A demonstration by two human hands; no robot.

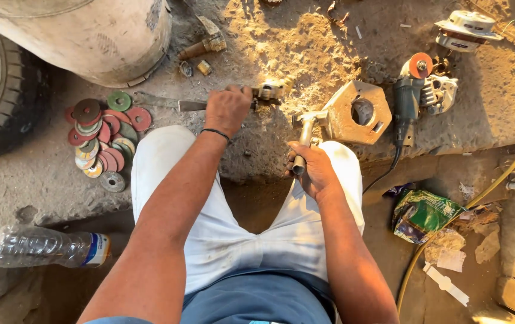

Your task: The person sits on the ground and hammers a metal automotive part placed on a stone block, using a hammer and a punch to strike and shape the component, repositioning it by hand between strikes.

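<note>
Left hand [227, 110]: fist closed round long metal tool [192, 105], upper centre, steadying it flat on ground.
Right hand [313, 171]: clenched on hammer handle [302, 144], centre, head raised.
Nearby: grinding discs [102, 138] left; angle grinder [412, 96] upper right.

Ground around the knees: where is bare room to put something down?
Bare ground lies between the disc pile and plastic bottle. Another sandy patch lies above the hexagonal metal part. Crowded: around the angle grinder and wrappers.

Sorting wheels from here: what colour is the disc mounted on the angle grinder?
Orange-red, with a metal centre, on the angle grinder; clearest in the head view.
</note>
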